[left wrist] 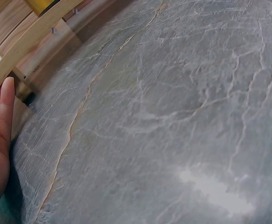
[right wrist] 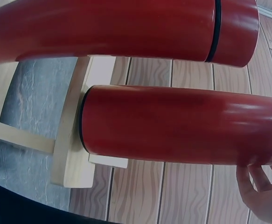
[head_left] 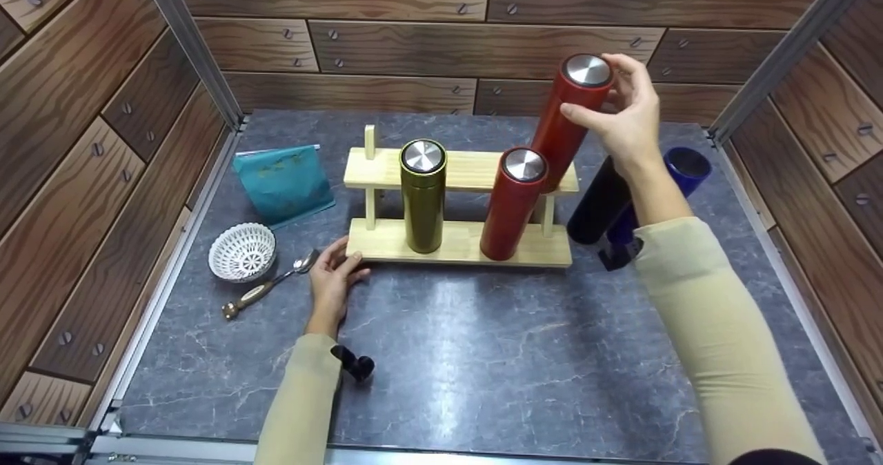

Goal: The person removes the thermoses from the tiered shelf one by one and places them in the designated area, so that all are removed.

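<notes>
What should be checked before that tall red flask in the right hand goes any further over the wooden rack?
1. Right hand grip on the held red flask near its cap: ok.
2. Flask upright: not ok, tilted.
3. Left hand touching the wooden rack: ok.
4. Free space on the upper shelf: ok.
5. Clearance from the standing red flask: cannot tell.

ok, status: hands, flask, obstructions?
Right hand grips tall red flask at upper shelf. Left hand steadies rack base. Nothing blocking.
</notes>
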The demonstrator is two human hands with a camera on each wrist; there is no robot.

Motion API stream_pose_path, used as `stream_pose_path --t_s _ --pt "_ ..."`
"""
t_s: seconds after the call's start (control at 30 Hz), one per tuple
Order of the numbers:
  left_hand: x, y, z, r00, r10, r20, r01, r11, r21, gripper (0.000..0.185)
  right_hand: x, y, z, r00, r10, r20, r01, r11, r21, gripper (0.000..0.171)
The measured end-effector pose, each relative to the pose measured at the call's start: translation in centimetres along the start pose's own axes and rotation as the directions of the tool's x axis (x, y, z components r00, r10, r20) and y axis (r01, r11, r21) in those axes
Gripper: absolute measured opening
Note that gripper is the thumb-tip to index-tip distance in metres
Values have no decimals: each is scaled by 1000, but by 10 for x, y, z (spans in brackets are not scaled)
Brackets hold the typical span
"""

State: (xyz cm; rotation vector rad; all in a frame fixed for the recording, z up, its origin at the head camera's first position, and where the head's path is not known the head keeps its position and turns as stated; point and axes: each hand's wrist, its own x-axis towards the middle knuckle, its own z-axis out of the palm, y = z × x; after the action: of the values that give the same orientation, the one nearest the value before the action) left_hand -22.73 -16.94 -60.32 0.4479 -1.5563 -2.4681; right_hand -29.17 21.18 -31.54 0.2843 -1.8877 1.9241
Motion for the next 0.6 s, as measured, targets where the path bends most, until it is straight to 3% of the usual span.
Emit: stream_pose_path --t_s 0.27,0.6 --pt "-1 0 0 1000 -3 -1 3 1000 5 46 0 19 -22 998 20 -58 -18 999 38 69" --pt "-1 0 0 1000 2 8 -2 1000 -21 46 -15 19 -43 993 -23 -114 30 997 66 70"
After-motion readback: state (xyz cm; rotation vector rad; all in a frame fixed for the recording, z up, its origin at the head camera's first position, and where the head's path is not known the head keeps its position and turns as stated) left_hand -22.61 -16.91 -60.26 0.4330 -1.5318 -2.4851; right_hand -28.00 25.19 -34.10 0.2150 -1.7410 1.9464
